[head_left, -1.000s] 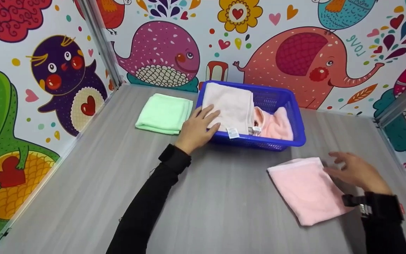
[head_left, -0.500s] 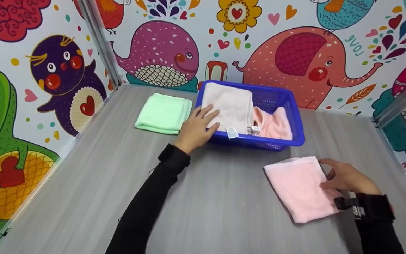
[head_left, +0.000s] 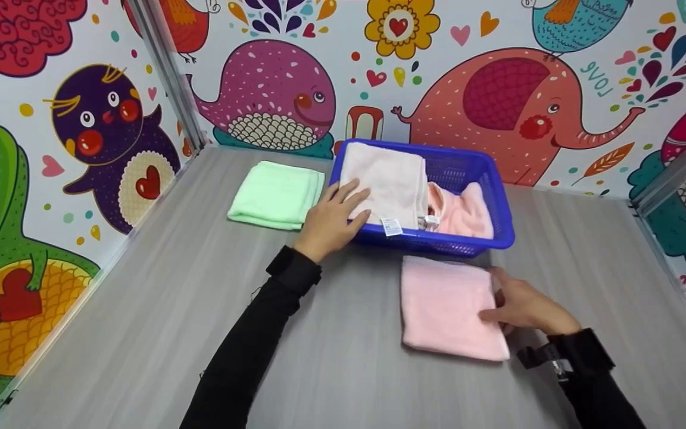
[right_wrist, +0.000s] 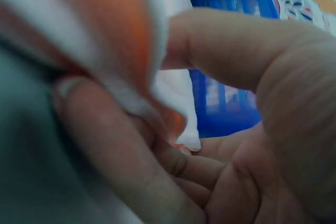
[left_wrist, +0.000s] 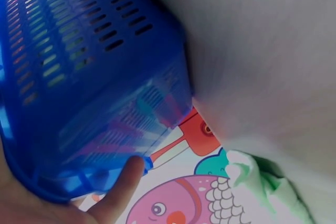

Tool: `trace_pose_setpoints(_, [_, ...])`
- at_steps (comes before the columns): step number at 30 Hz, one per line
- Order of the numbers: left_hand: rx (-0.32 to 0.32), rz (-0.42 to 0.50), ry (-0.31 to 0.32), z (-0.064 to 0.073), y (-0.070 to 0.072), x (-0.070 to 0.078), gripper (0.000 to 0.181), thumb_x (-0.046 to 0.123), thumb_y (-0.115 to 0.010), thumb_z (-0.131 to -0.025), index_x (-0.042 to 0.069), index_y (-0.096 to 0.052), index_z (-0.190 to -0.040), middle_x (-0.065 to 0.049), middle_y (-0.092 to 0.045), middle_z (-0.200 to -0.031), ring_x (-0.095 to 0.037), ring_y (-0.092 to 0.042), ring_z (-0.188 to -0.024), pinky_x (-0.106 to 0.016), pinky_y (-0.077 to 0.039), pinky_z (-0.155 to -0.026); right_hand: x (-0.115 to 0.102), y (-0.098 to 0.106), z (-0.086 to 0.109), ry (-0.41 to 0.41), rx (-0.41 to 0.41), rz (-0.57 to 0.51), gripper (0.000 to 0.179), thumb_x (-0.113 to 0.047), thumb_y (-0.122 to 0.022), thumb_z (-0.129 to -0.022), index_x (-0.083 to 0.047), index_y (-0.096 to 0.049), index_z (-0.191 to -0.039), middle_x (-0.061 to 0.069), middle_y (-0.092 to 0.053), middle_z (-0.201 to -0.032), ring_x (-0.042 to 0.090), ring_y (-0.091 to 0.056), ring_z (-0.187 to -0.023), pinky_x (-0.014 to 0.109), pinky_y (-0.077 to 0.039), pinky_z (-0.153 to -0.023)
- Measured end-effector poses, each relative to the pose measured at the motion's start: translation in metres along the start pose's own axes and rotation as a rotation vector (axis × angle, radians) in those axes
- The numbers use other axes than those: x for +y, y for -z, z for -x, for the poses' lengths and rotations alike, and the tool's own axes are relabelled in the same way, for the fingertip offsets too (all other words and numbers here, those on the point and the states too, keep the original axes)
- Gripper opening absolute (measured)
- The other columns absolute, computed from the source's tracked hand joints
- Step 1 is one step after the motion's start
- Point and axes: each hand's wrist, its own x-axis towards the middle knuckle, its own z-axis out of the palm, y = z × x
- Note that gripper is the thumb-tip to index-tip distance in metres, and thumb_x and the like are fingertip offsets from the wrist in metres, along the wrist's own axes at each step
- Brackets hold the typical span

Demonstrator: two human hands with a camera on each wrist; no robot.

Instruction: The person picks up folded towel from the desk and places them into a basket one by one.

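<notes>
A folded pink towel (head_left: 453, 310) is at the right front of the basket, its right edge pinched in my right hand (head_left: 527, 307). In the right wrist view, the thumb and fingers (right_wrist: 100, 135) press either side of the towel's layered edge (right_wrist: 142, 51). My left hand (head_left: 330, 223) rests on the front left corner of the blue basket (head_left: 501, 205), fingers spread over a folded whitish towel (head_left: 386, 185). The left wrist view shows a fingertip (left_wrist: 134, 169) beside the rim of the basket (left_wrist: 94, 103).
A folded green towel (head_left: 277, 193) lies left of the basket. Inside the basket, a crumpled pink towel (head_left: 462, 208) sits at the right, and a white label (head_left: 391, 227) hangs over the front rim. Printed cartoon walls (head_left: 373, 59) border the grey table (head_left: 158, 298).
My right hand has reached the folded pink towel, taken its right edge and brought it left, turning it straighter in front of the basket. The left hand stays where it was.
</notes>
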Motion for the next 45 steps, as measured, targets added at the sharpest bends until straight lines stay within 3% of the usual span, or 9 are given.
trace_pose_setpoints(9, [-0.009, 0.0, 0.002, 0.0, 0.0, 0.0, 0.054, 0.049, -0.046, -0.107, 0.026, -0.05, -0.155, -0.001, -0.039, -0.167, -0.036, -0.036, -0.152, -0.054, -0.044, -0.115, -0.005, -0.015, -0.006, 0.085, 0.02, -0.016, 0.081, -0.024, -0.084, -0.088, 0.002, -0.034, -0.146, 0.011, -0.064, -0.079, 0.021, -0.067, -0.055, 0.036, -0.058, -0.049])
trace_pose_setpoints(19, [-0.006, 0.004, 0.006, 0.001, -0.001, 0.001, 0.053, 0.049, -0.046, -0.108, 0.026, -0.05, -0.155, -0.001, -0.039, -0.167, -0.036, -0.036, -0.152, -0.055, -0.042, -0.116, -0.004, -0.016, -0.006, 0.134, 0.033, 0.003, 0.088, -0.029, -0.085, -0.087, 0.002, -0.033, -0.151, 0.007, -0.063, -0.075, 0.021, -0.064, -0.052, 0.036, -0.054, -0.046])
trace_pose_setpoints(27, [0.12, -0.1, -0.017, 0.004, 0.006, 0.01, 0.054, 0.049, -0.052, -0.104, 0.025, -0.054, -0.152, -0.004, -0.045, -0.162, -0.034, -0.04, -0.148, -0.055, -0.034, -0.12, -0.005, -0.014, -0.006, 0.165, 0.034, -0.001, 0.083, -0.027, -0.085, -0.086, 0.003, -0.037, -0.147, 0.007, -0.062, -0.077, 0.021, -0.063, -0.052, 0.035, -0.054, -0.046])
trace_pose_setpoints(30, [0.28, -0.141, -0.112, 0.005, 0.012, 0.017, 0.046, 0.043, -0.062, -0.099, 0.02, -0.063, -0.138, -0.006, -0.058, -0.144, -0.029, -0.051, -0.132, -0.046, -0.041, -0.111, -0.006, -0.014, -0.007, 0.15, 0.035, 0.0, 0.082, -0.028, -0.086, -0.086, 0.002, -0.038, -0.146, 0.007, -0.062, -0.078, 0.02, -0.064, -0.053, 0.035, -0.054, -0.046])
trace_pose_setpoints(33, [0.382, -0.14, -0.328, 0.008, 0.016, 0.03, 0.028, 0.032, -0.072, -0.094, 0.014, -0.069, -0.115, -0.005, -0.064, -0.113, -0.023, -0.06, -0.103, -0.037, -0.051, -0.091, -0.005, -0.014, -0.007, 0.134, 0.034, 0.013, 0.081, -0.029, -0.085, -0.086, 0.001, -0.039, -0.146, 0.007, -0.062, -0.079, 0.02, -0.064, -0.053, 0.035, -0.054, -0.047])
trace_pose_setpoints(35, [0.33, -0.107, -0.482, 0.011, 0.016, 0.04, 0.016, 0.027, -0.073, -0.093, 0.013, -0.068, -0.101, -0.002, -0.066, -0.097, -0.018, -0.062, -0.085, -0.031, -0.054, -0.076, -0.004, -0.014, -0.007, 0.129, 0.039, 0.025, 0.081, -0.029, -0.086, -0.086, 0.0, -0.039, -0.146, 0.007, -0.062, -0.078, 0.021, -0.064, -0.053, 0.034, -0.054, -0.047])
trace_pose_setpoints(38, [0.053, -0.049, -0.562, 0.018, 0.01, 0.056, 0.02, 0.032, -0.073, -0.095, 0.014, -0.067, -0.094, 0.003, -0.066, -0.08, -0.012, -0.06, -0.067, -0.029, -0.052, -0.062, -0.004, -0.013, -0.007, 0.131, 0.043, 0.032, 0.083, -0.028, -0.085, -0.086, -0.001, -0.038, -0.148, 0.007, -0.062, -0.077, 0.021, -0.064, -0.053, 0.035, -0.053, -0.047])
trace_pose_setpoints(42, [-0.341, -0.071, -0.384, 0.029, -0.009, 0.071, 0.05, 0.059, -0.071, -0.091, 0.016, -0.066, -0.117, 0.001, -0.07, -0.086, -0.015, -0.065, -0.074, -0.034, -0.055, -0.069, -0.004, -0.013, -0.007, 0.131, 0.044, 0.022, 0.083, -0.028, -0.086, -0.086, -0.002, -0.037, -0.149, 0.007, -0.062, -0.078, 0.021, -0.064, -0.054, 0.035, -0.054, -0.047])
trace_pose_setpoints(45, [-0.481, -0.127, -0.269, 0.035, -0.023, 0.076, 0.079, 0.071, -0.071, -0.084, 0.017, -0.057, -0.14, -0.007, -0.073, -0.114, -0.023, -0.071, -0.097, -0.039, -0.058, -0.084, -0.004, -0.014, -0.006, 0.141, 0.039, 0.009, 0.085, -0.028, -0.086, -0.086, -0.002, -0.036, -0.15, 0.008, -0.062, -0.078, 0.021, -0.064, -0.053, 0.036, -0.054, -0.047])
